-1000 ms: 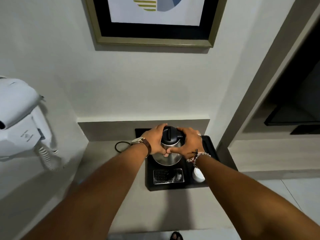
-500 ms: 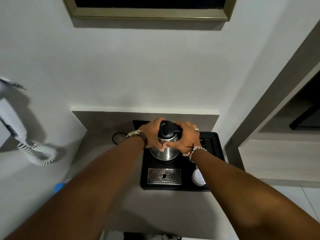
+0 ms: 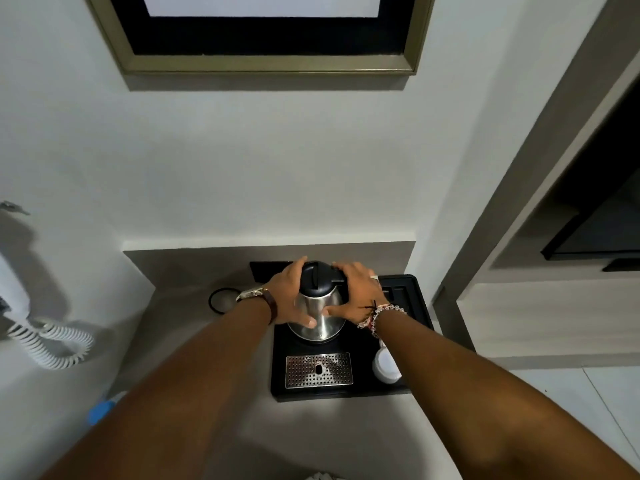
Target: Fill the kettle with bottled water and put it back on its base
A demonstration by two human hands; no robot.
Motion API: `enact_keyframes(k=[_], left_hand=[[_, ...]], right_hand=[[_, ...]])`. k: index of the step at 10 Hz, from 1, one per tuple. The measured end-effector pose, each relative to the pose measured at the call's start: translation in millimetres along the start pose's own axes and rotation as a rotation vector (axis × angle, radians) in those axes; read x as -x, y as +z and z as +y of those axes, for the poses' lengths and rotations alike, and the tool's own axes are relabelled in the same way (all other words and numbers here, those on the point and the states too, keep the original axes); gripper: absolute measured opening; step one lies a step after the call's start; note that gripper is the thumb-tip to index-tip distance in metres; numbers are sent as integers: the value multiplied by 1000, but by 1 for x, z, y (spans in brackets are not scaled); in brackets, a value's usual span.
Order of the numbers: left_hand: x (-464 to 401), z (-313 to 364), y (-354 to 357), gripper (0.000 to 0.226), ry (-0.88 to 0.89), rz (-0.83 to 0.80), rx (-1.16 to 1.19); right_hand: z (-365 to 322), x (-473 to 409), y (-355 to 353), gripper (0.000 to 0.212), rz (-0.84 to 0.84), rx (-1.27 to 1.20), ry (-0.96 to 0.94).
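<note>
Both hands, left hand (image 3: 289,299) and right hand (image 3: 356,296), clasp the kettle (image 3: 317,315) on the tray's (image 3: 415,296) back half; whether it is filled cannot be told.

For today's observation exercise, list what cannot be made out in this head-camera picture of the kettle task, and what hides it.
- Head view: the steel kettle with black lid covers its base; seating untellable.
- Water level: lid shut.
- White cup: partly hidden by the right forearm.
- Blue object: mostly behind the left arm, blurred.
- Left hand and right hand hide the kettle's sides.
</note>
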State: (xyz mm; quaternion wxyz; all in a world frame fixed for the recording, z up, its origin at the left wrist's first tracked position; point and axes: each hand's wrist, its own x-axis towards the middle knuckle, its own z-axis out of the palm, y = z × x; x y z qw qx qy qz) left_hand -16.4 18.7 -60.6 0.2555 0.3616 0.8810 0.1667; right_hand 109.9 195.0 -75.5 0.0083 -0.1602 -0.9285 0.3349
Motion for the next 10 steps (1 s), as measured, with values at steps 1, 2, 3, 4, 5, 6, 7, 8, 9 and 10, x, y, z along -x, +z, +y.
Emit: enact_keyframes(k=[1, 2, 3, 4, 5, 6, 7, 8, 9, 10], left_hand=[[-4, 7, -4, 125, 111, 135, -213], [-16, 29, 0, 104, 266, 192, -403], [-26, 41, 17, 111, 224, 126, -469], [-28, 40, 27, 106, 202, 193, -460], [-30, 38, 29, 101, 221, 229, -481], [-28, 40, 30, 99, 220, 267, -484], [-27, 42, 29, 99, 203, 245, -464], [-21, 42, 24, 102, 198, 190, -456], [-9, 43, 12, 108, 195, 147, -472], [20, 43, -11, 114, 187, 168, -482]], right_hand=[[8, 14, 0, 105, 82, -68, 28], [20, 33, 5, 94, 206, -112, 116], [24, 44, 11, 86, 218, -64, 103], [21, 46, 13, 91, 165, 69, 89], [17, 47, 23, 97, 105, 340, 121], [8, 43, 31, 81, 106, 551, 137], [8, 37, 33, 77, 84, 584, 123], [7, 42, 32, 88, 58, 575, 150], [-3, 46, 20, 112, -5, 558, 182], [-21, 48, -3, 120, -31, 530, 200]])
